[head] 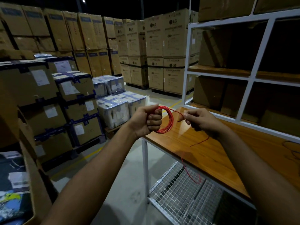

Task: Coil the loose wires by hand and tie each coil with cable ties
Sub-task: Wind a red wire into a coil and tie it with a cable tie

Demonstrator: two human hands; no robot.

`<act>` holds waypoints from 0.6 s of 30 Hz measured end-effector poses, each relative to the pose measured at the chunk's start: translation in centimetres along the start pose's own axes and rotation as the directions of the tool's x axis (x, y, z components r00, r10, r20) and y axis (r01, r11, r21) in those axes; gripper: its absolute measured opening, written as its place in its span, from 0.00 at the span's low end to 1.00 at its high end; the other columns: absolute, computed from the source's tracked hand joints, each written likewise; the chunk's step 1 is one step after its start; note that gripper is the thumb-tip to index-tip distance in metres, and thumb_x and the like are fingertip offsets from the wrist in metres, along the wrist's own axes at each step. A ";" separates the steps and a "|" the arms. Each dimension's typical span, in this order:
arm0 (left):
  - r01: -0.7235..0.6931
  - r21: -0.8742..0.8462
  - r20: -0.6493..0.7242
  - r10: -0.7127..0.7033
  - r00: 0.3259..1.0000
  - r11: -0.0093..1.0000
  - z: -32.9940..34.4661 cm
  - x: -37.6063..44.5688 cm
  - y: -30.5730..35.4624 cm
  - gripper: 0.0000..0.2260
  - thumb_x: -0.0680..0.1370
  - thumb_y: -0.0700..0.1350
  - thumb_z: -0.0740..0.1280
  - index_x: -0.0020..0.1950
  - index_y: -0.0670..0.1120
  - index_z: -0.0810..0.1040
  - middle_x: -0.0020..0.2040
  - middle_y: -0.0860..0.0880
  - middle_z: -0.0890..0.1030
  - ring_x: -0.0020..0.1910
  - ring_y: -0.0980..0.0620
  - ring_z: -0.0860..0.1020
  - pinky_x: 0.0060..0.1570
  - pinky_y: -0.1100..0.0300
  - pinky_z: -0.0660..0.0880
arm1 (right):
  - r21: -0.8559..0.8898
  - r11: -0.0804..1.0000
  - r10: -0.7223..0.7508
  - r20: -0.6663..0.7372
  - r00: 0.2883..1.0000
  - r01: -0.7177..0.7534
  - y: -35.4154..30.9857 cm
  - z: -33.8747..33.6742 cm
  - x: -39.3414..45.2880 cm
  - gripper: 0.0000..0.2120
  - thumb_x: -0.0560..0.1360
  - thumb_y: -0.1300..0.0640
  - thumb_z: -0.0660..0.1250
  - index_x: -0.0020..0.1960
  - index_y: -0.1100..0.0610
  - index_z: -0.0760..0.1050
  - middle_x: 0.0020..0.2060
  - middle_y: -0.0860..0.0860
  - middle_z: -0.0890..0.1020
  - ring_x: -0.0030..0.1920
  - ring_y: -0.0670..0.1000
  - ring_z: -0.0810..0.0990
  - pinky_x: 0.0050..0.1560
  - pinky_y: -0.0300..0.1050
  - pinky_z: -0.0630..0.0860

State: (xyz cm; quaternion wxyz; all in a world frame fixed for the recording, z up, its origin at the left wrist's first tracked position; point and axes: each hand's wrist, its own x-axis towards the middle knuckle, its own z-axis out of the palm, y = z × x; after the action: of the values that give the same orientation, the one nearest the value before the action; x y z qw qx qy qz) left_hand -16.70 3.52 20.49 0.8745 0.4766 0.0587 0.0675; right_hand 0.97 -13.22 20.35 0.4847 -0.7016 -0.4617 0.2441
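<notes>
Red wire coil (165, 120): held in the air over the near-left corner of the wooden bench (211, 143), in front of the white shelving frame (243, 98).
Coil orientation: loops seen nearly edge-on; long axis roughly upright, tilted slightly, open face turned left-right.
Left hand (150, 120): fingers (154, 118) curled tight into a fist round the coil's left side.
Right hand (201, 120): fingertips pinched on the free strand just right of the coil.
Free strand (199, 142): run from the coil top to the right hand, then down across the bench and over its front edge above the wire mesh shelf (181, 192).
Hidden: coil's left part covered by the fist; strand blurred past the bench edge, its end not made out.
</notes>
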 end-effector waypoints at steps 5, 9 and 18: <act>0.085 0.074 0.024 -0.087 0.996 0.994 0.1 0.0 -0.3 0.16 0.83 0.54 0.57 0.38 0.48 0.67 0.24 0.55 0.62 0.19 0.60 0.61 0.21 0.66 0.55 | -0.046 0.999 -0.021 -0.318 0.948 0.007 0.4 1.0 0.0 0.20 0.82 0.45 0.61 0.39 0.58 0.76 0.29 0.49 0.72 0.30 0.47 0.68 0.27 0.41 0.62; 0.110 0.059 0.023 -0.111 0.994 0.992 0.1 0.0 -1.1 0.18 0.82 0.55 0.57 0.36 0.48 0.67 0.23 0.55 0.62 0.19 0.60 0.60 0.20 0.66 0.54 | 0.139 0.989 0.096 -0.369 0.925 -0.047 0.3 0.6 0.1 0.20 0.81 0.45 0.62 0.39 0.58 0.77 0.27 0.49 0.68 0.27 0.47 0.63 0.26 0.42 0.59; -0.163 -0.148 -0.104 0.149 0.983 0.975 -0.3 0.8 0.6 0.18 0.83 0.52 0.56 0.35 0.47 0.69 0.24 0.55 0.61 0.19 0.59 0.60 0.22 0.65 0.52 | 0.191 0.962 0.167 0.145 0.975 -0.193 3.5 1.4 -2.3 0.12 0.83 0.59 0.57 0.56 0.62 0.78 0.38 0.51 0.77 0.36 0.47 0.73 0.38 0.38 0.71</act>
State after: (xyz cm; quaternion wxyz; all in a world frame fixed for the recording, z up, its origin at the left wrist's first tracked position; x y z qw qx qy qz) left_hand -15.98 4.23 20.82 0.8975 0.4063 0.0559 0.1623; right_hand 0.25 -14.97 16.32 0.4994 -0.6702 -0.3984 0.3778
